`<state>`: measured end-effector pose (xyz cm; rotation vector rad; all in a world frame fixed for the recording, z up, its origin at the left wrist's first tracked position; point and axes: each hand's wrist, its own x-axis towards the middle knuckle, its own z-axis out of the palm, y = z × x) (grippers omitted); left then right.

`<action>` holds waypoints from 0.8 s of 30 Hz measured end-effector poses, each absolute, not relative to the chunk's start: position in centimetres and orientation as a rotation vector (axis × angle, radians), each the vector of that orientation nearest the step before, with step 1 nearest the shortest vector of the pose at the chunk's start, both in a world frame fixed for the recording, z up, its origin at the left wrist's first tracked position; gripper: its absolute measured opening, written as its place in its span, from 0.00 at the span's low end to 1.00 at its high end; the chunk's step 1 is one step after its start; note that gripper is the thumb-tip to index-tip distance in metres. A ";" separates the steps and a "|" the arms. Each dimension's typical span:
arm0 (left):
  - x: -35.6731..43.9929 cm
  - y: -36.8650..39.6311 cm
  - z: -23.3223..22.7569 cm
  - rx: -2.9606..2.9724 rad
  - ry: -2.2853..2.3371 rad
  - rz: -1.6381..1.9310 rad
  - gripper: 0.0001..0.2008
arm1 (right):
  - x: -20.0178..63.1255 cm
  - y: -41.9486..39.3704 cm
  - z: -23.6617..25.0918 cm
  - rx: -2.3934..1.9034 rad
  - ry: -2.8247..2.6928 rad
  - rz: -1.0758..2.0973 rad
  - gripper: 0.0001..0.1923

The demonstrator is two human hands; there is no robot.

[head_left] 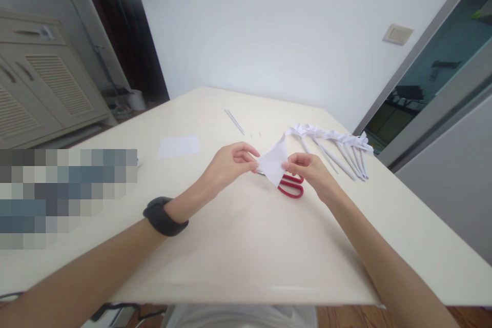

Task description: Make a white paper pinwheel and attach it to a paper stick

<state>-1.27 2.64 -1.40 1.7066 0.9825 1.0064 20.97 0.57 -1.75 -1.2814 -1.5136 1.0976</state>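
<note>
Left hand [226, 164] and right hand [309, 169] raised just above the cream-coloured bench [246, 246], both pinched shut on one small folded white paper piece [274, 164]; left thumb and fingertips closed on its left edge, right thumb and forefinger closed on its right edge; paper piece held between the two hands, roughly triangular, one point up and one point down; black wristband [163, 217] on the left wrist; red-handled scissors [291, 186] flat on the bench directly below and behind the paper piece, handles toward the right hand, blades mostly hidden by the paper; flat white rectangular paper sheet [179, 145] on the bench to the left, well apart from the hands; thin white rolled paper stick [234, 121] lying alone farther back, near the bench's middle; row of thin white paper sticks with crumpled white paper heads [338, 146] fanned out at the right rear of the bench, near the right hand but not touching it; pale louvred cabinet [42, 87] at far left beyond the bench; beige wall plate [397, 34] on the white wall at upper right.
</note>
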 end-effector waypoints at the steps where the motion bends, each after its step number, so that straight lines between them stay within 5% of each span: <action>1: -1.3 2.6 -1.4 1.710 0.986 1.014 0.07 | 21.0 0.6 -1.7 -1.276 -1.515 1.099 0.15; 24: -1.3 2.7 -1.2 1.681 0.984 1.015 0.08 | 21.1 0.7 -1.7 -1.248 -1.543 1.125 0.12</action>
